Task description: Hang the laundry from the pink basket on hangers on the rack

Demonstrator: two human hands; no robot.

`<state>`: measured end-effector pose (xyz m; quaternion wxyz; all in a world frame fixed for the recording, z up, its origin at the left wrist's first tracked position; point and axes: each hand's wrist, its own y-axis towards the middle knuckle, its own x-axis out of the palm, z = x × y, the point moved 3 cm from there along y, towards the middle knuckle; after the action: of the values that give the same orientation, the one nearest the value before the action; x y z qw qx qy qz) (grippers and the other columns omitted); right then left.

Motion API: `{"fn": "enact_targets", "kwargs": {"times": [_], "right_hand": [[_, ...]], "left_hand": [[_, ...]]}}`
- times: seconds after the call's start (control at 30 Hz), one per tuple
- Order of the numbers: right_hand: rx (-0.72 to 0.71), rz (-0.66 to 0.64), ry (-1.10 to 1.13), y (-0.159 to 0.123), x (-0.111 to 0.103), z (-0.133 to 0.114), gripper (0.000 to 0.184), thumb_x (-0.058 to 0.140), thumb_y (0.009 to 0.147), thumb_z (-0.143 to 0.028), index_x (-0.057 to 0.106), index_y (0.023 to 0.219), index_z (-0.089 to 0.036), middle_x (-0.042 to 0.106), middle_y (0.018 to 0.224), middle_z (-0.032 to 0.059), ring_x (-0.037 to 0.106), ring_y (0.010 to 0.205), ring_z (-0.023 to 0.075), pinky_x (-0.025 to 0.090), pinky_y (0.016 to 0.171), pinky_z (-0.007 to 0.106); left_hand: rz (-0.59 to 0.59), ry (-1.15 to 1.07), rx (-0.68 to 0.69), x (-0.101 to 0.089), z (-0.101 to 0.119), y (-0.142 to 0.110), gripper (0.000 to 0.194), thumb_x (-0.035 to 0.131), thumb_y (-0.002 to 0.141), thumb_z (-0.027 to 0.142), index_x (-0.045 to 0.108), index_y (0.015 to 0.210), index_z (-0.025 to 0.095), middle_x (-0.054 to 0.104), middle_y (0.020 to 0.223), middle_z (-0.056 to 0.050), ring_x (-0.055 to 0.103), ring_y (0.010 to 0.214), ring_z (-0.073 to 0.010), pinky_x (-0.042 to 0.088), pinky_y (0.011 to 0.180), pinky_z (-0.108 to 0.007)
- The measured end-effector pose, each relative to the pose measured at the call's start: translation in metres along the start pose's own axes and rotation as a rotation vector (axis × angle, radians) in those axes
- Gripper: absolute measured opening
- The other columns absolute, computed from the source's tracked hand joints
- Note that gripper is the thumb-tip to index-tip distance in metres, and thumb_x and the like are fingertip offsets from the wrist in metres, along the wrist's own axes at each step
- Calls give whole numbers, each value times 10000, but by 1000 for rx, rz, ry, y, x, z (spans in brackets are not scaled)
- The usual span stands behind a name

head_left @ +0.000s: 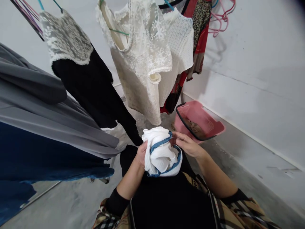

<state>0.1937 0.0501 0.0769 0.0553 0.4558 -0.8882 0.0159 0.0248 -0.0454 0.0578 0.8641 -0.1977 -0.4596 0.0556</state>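
A bunched white cloth with blue trim (160,156) sits in front of my body, above my lap. My left hand (141,155) is closed around its left side, the fingers partly hidden beneath the folds. On the other side, my right hand (188,145) has its fingertips at the blue edge, lightly gripping it near the top right. Some of the right fingers are hidden behind the cloth. Its folds conceal the cloth's full shape, so I cannot tell what kind of piece it is.
Cream lace tops (143,60) hang ahead, with a red patterned garment (202,38) behind. Black clothing (83,82) and grey and blue fabric (47,105) hang at left. A pink basket (212,125) stands by the right wall, below pink hangers (221,17).
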Motion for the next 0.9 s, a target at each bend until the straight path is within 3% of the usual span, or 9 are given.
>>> {"fn": "enact_targets", "kwargs": {"times": [0.1,0.2,0.33,0.43,0.53,0.6,0.7,0.8,0.9], "right_hand": [[105,-167,-53,0,10,-3,518,607,836,-561,599,1153,-151,633,904,38,539,701,102,463,653,226],[159,-290,-138,-1,15,-1,469,624,814,-565,632,965,-121,596,783,6,504,657,96,408,590,202],[62,35,-290,-4,-2,-6,363,671,792,-498,598,764,-143,536,683,-18,487,639,106,385,589,213],[-149,251,-385,-8,-14,-22,265,727,752,-402,599,770,-171,604,920,43,565,882,171,434,804,282],[-246,249,-411,-12,-16,-35,238,745,728,-312,550,715,-174,578,1134,91,542,1067,212,406,902,320],[-204,157,-364,-15,-14,-35,283,743,728,-308,495,683,-179,604,953,62,568,876,170,429,758,275],[-157,114,-269,-19,-12,-31,346,744,725,-342,439,662,-192,489,651,-29,430,579,95,351,552,216],[-232,209,-211,-21,-12,-34,388,738,731,-345,394,630,-195,529,701,-1,464,620,108,380,579,228],[-279,276,-195,-20,-10,-42,393,726,742,-336,380,617,-197,624,845,52,555,720,144,435,650,259]], "left_hand": [[-3,-25,-20,2,-1,0,355,644,658,384,673,923,149,748,910,-93,620,1133,-362,455,1031,-465],[-13,-43,-12,-1,1,-1,352,647,602,377,668,873,153,744,904,-98,602,1156,-377,452,1036,-473],[-2,-63,10,-7,6,-2,302,631,512,326,656,760,156,745,907,-105,570,1191,-394,443,1042,-487],[24,-73,51,-12,9,-1,322,606,476,256,670,777,162,749,917,-85,560,1205,-378,426,1059,-483],[57,-73,84,-15,10,0,322,609,503,240,686,808,169,749,858,-71,579,1182,-361,415,1065,-480],[70,-55,77,-14,9,1,279,639,521,250,689,782,167,742,799,-78,616,1115,-368,420,1049,-495],[72,37,54,-7,9,3,260,703,535,231,692,783,154,736,798,-86,660,996,-364,432,1009,-514],[100,268,125,3,10,9,364,751,567,142,702,928,157,734,951,-82,634,1046,-323,413,1020,-463],[263,536,348,8,15,12,535,771,581,70,679,1091,204,660,1188,-60,534,1184,-249,351,1056,-336]]}}
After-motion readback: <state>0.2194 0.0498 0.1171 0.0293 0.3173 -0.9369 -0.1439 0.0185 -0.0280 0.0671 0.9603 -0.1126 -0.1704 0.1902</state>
